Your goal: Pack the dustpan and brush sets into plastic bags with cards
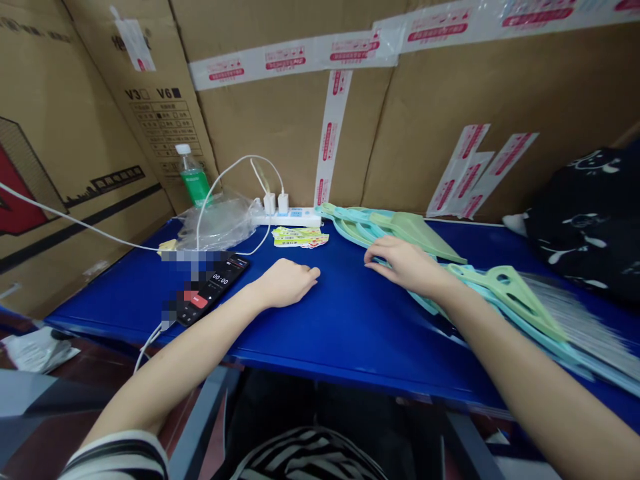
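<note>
My left hand [287,281] rests on the blue table [345,320] with its fingers curled loosely under, holding nothing, just right of a black phone [213,288] that shows a timer. My right hand [403,263] lies flat, fingers stretched out, on the near edge of a pile of light blue and green plastic hangers [400,230]. The pile runs from the table's middle back to the right front edge.
A white power strip [287,215] with two chargers and white cables sits at the back, with a clear plastic bag [220,223], a green-labelled bottle [194,177] and small printed packets [300,237] nearby. Cardboard boxes [300,107] wall the back and left. A black printed bag [590,220] lies right.
</note>
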Demonstrator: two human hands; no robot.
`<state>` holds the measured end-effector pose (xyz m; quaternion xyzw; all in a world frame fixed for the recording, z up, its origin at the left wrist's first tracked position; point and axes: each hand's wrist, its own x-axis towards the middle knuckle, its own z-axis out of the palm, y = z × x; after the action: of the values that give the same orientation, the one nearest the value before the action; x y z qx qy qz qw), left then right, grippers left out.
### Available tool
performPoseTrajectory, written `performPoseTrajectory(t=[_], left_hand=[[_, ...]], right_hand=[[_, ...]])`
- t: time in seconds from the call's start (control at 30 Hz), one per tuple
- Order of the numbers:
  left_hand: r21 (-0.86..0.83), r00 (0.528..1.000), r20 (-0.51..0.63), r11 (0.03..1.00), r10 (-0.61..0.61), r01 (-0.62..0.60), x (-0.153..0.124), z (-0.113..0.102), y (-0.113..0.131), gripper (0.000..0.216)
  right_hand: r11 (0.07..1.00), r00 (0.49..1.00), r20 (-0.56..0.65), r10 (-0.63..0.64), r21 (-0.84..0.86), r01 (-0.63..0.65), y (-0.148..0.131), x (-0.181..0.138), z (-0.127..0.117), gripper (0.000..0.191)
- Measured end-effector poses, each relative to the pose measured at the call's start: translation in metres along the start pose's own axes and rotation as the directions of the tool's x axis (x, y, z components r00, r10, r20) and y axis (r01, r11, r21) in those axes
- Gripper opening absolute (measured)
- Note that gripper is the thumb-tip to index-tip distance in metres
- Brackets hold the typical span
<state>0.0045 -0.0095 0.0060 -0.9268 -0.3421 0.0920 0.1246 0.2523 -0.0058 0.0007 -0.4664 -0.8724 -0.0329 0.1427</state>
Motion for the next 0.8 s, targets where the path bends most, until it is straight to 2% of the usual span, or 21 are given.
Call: performPoseTrajectory(t=[0.23, 0.5, 0.67, 0.8], left_hand=[[0.02, 0.999, 0.032, 0.999, -0.044, 0.044, -0.0002, -0.0014, 0.0005, 0.02], [0.02, 0.999, 0.034, 0.999, -0.042, 0.041, -0.0018, -0.0031, 0.0017, 0.02], [0.018, 0.999, 0.01, 0.999, -0.031, 0.031, -0.0019, -0.0016, -0.0002, 0.02], [0.015, 0.999, 0.004, 0.999, -0.037, 0.037, -0.0015, -0.0005, -0.0012, 0.023]], right_hand=[[0.997, 0.998, -0.01, -0.06, 0.055, 0.06, -0.0071, 0.0031, 0.0043, 0.02], [0.994, 0.997, -0.007, -0.08, 0.081, 0.08, -0.0073, 0.0029, 0.0058, 0.022], [0.993, 0.998, -0.038, -0.041, 0.11, 0.045, -0.0058, 0.0027, 0.0087, 0.027], [0.996, 1.0, 0.001, 0.009, 0.088, -0.009, -0.0083, 0.0023, 0.0063, 0.032]])
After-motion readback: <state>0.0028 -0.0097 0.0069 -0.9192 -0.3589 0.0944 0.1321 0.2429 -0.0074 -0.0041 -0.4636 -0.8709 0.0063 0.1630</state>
